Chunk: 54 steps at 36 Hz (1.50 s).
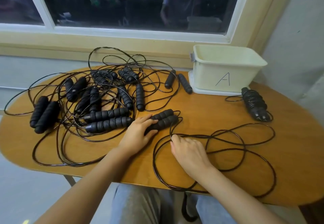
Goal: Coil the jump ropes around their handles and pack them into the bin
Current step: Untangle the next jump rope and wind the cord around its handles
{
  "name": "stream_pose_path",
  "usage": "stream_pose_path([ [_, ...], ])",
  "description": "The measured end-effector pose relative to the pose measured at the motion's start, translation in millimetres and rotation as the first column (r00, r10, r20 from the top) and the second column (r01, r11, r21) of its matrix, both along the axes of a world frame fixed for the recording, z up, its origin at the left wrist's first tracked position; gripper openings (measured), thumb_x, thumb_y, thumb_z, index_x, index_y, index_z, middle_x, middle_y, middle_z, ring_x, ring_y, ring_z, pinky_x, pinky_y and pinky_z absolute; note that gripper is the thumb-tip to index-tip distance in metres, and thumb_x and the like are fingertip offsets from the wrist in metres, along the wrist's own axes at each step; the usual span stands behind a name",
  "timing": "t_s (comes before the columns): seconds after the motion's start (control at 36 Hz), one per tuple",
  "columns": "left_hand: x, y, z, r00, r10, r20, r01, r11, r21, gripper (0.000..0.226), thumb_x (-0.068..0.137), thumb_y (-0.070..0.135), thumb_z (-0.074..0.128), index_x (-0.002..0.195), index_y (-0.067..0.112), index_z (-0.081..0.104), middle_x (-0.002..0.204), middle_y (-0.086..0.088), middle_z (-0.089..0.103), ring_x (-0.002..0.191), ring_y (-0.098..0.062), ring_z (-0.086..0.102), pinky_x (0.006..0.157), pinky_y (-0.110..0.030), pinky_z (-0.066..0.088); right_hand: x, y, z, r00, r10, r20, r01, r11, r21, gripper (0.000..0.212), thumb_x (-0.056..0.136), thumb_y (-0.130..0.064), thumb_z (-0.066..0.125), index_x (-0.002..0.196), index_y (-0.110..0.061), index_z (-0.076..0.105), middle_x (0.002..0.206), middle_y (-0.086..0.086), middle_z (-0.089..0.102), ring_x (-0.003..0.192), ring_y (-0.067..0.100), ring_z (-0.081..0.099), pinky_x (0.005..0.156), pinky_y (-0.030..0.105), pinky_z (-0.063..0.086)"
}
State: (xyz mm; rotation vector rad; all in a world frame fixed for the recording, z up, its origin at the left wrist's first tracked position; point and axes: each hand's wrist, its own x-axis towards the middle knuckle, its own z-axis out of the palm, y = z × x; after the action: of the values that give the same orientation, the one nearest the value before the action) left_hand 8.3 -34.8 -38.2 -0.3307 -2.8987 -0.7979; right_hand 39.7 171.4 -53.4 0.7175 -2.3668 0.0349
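1. A lap in jeans (136,204) sits nearest, with both bare forearms reaching out over the wooden table (289,153)
2. The right hand (189,151) has its fingers curled down, and its fingertips appear to pinch the loose cord (196,136) close to where it leaves the handles
3. The left hand (138,134) grips the pair of handles (164,118), fingers over the top and thumb on the near side
4. The cord sprawls in wide loops to the right, and one loop hangs past the table's near edge
5. The cord looks thin, springy and slick, so it is likely to uncoil if let go; the ribbed foam handles look light and easy to grip, the best place to hold while winding
6. The tangled pile (105,97) of uncoiled ropes lies at the left
7. The bin (206,78), marked A, stands at the far right; no rope shows inside, though its floor is hidden
8. One coiled rope (255,104) lies on the table just beside the bin, not yet packed
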Motion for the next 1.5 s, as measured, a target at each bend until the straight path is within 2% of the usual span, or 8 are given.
stream_pose_path([
  [0.19,-13,11,8,0.997,-0.077,0.024,0.077,0.997,-0.021,0.042,0.099,0.029,0.056,0.141,0.023,0.053,0.155,-0.002,0.038,0.143,-0.020,0.033,0.117,-0.038,0.025,-5,-15,-2,0.997,-0.021,0.068,0.019,0.999,0.027,0.024,0.087,-0.034,0.073,0.073,-0.017,0.062,0.052,-0.005,0.054,0.039,0.012,0.052,0.035,0.023,0.030],
  [0.42,-16,21,32,0.990,-0.044,0.131,0.053,0.996,-0.073,0.063,0.088,0.061,0.057,0.134,0.018,0.060,0.152,-0.005,0.044,0.138,-0.021,0.041,0.110,-0.035,0.036,2,-32,-4,0.995,-0.041,0.095,0.035,0.997,0.062,0.029,0.083,-0.045,0.075,0.076,-0.019,0.066,0.050,-0.007,0.054,0.038,0.011,0.054,0.036,0.024,0.037],
  [0.67,-20,30,40,0.988,-0.054,0.144,0.087,0.969,-0.233,0.082,0.071,0.066,0.074,0.131,0.012,0.059,0.128,-0.007,0.060,0.117,-0.023,0.056,0.094,-0.038,0.052,13,-39,-2,0.996,-0.023,0.086,0.015,0.995,0.097,0.037,0.071,-0.048,0.084,0.070,-0.017,0.063,0.050,-0.004,0.056,0.041,0.012,0.056,0.038,0.025,0.040],
  [0.81,-23,26,38,0.988,-0.102,0.118,0.123,0.975,-0.183,0.058,0.080,0.046,0.075,0.125,0.013,0.062,0.108,0.001,0.059,0.094,-0.015,0.057,0.077,-0.029,0.054,19,-30,-5,0.993,0.048,0.110,-0.060,0.993,0.103,0.026,0.083,-0.043,0.074,0.076,-0.020,0.065,0.054,-0.006,0.057,0.049,0.012,0.057,0.043,0.025,0.044],
  [0.94,-20,17,28,0.991,-0.112,0.074,0.118,0.990,-0.083,0.045,0.083,0.031,0.075,0.124,0.016,0.063,0.114,0.002,0.061,0.104,-0.017,0.059,0.088,-0.027,0.051,10,10,-3,0.973,0.165,0.163,-0.181,0.979,0.090,0.037,0.098,-0.041,0.036,0.076,-0.022,0.059,0.059,-0.009,0.056,0.055,0.010,0.054,0.044,0.024,0.043],
  [1.14,-22,12,20,0.993,-0.071,0.099,0.062,0.994,0.086,0.067,0.083,0.025,0.077,0.141,0.021,0.043,0.135,0.001,0.057,0.121,-0.011,0.054,0.098,-0.016,0.041,-15,77,20,0.931,0.221,0.289,-0.234,0.972,0.010,0.031,0.095,-0.041,0.044,0.088,-0.022,0.067,0.074,-0.012,0.061,0.066,0.005,0.053,0.039,0.022,0.046],
  [1.28,-22,13,17,0.995,-0.078,0.055,0.073,0.993,0.090,0.054,0.090,0.020,0.070,0.140,0.013,0.051,0.135,-0.003,0.057,0.117,-0.002,0.045,0.088,0.002,0.031,-26,98,26,0.923,0.187,0.337,-0.179,0.982,-0.055,0.038,0.095,-0.045,0.038,0.089,-0.023,0.068,0.077,-0.014,0.061,0.072,0.007,0.054,0.042,0.021,0.046],
  [1.5,-25,11,5,0.994,-0.047,0.094,0.051,0.998,-0.032,0.068,0.094,0.033,0.064,0.152,0.027,0.030,0.150,0.002,0.042,0.132,-0.020,0.032,0.111,-0.034,0.029,-32,93,25,0.899,0.185,0.397,-0.181,0.982,-0.047,0.037,0.096,-0.045,0.037,0.091,-0.025,0.068,0.079,-0.015,0.061,0.075,0.008,0.053,0.048,0.021,0.047],
])
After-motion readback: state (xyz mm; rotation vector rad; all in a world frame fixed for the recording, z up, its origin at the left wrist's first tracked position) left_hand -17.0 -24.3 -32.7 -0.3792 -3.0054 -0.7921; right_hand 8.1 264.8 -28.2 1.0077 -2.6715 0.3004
